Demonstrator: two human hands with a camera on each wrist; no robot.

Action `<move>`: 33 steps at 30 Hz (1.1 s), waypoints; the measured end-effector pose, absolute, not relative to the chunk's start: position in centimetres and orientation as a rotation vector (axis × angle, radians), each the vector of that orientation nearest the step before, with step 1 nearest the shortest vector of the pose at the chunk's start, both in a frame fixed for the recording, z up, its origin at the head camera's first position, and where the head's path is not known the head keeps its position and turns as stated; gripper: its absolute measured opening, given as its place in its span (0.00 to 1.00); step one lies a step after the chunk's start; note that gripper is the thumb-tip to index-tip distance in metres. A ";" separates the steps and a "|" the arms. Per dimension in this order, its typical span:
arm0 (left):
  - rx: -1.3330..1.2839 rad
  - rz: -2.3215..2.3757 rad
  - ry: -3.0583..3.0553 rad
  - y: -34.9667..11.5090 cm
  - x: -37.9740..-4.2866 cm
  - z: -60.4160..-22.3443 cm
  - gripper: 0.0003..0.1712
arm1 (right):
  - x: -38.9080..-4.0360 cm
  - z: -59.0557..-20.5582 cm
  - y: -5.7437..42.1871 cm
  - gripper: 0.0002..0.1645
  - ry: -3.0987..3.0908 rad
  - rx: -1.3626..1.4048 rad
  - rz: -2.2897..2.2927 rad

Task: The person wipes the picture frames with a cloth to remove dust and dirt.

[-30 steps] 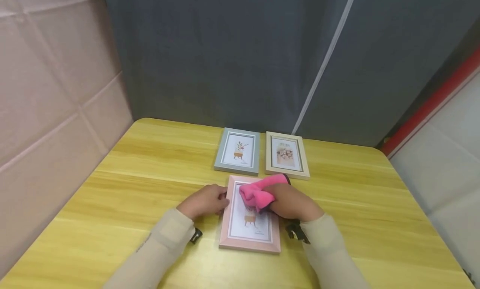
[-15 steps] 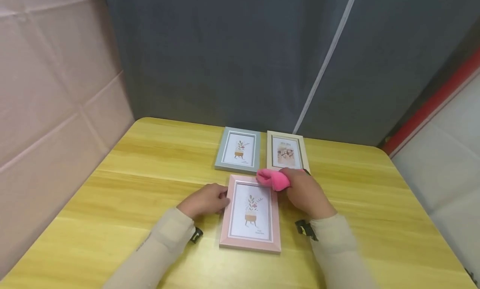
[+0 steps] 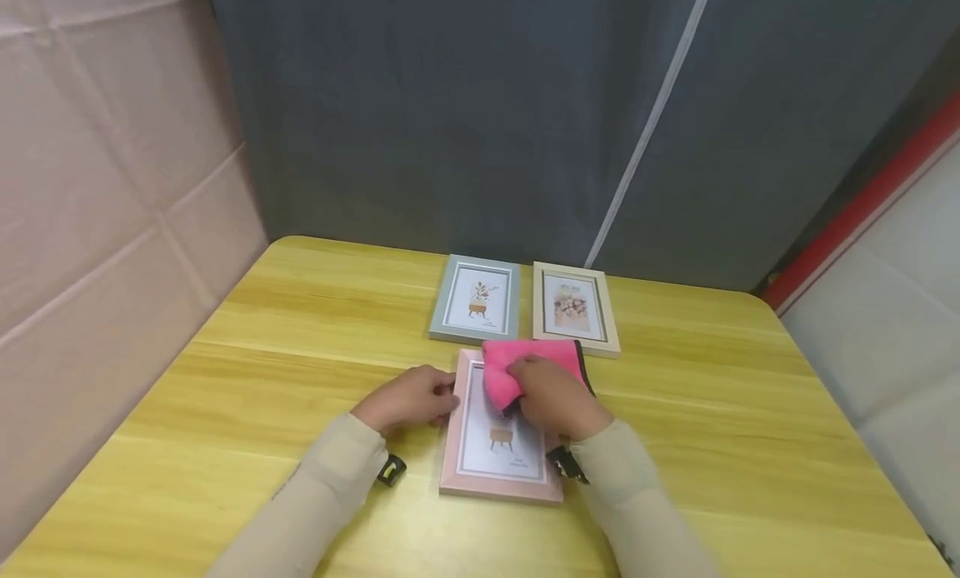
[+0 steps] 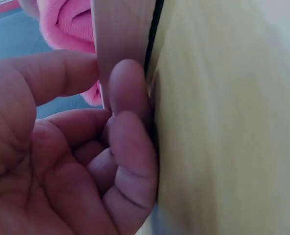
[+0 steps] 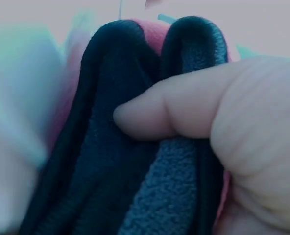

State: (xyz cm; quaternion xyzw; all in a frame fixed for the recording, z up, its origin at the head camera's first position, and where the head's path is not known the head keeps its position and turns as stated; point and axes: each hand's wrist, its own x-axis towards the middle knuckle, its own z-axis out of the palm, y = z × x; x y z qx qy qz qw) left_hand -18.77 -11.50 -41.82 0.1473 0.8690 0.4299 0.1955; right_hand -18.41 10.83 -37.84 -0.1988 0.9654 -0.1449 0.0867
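A pink picture frame (image 3: 501,492) lies flat on the table, with a potted-plant print behind its pane. My left hand (image 3: 408,399) holds its left edge; in the left wrist view the thumb meets the frame's side (image 4: 123,32) and the fingers curl against it, low by the tabletop. With my right hand (image 3: 555,397) I grip a bunched pink cloth (image 3: 501,361) over the frame's upper part, hiding its top right corner and part of the print. The right wrist view shows the thumb pressed on the dark grey underside of the cloth (image 5: 159,181), which has black edging.
Behind the pink frame lie a grey-blue picture frame (image 3: 437,311) on the left and a cream picture frame (image 3: 611,328) on the right, both face up. The yellow wood-grain table (image 3: 285,353) ends at a dark grey curtain (image 3: 420,128).
The cloth in my right hand went up and right to the frame's top right corner, then came back left over the pane. My left hand and the pink frame have stayed in place.
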 end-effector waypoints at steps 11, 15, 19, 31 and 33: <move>0.442 1.208 2.421 -11.6 -19.1 -42.0 0.05 | -19.8 -37.5 8.6 0.23 2.718 -0.786 -0.501; 0.385 1.216 2.419 -11.3 -19.0 -41.9 0.07 | -19.3 -37.1 9.2 0.16 2.765 -0.696 -0.509; 0.308 1.221 2.414 -11.1 -18.9 -41.9 0.19 | -18.5 -36.9 11.2 0.15 2.847 -0.533 -0.445; 0.285 1.249 2.396 -11.2 -18.8 -41.8 0.22 | -18.7 -37.2 12.3 0.07 2.903 -0.529 -0.253; 0.299 1.247 2.400 -11.2 -18.8 -41.8 0.22 | -18.8 -37.2 11.7 0.07 2.899 -0.541 -0.262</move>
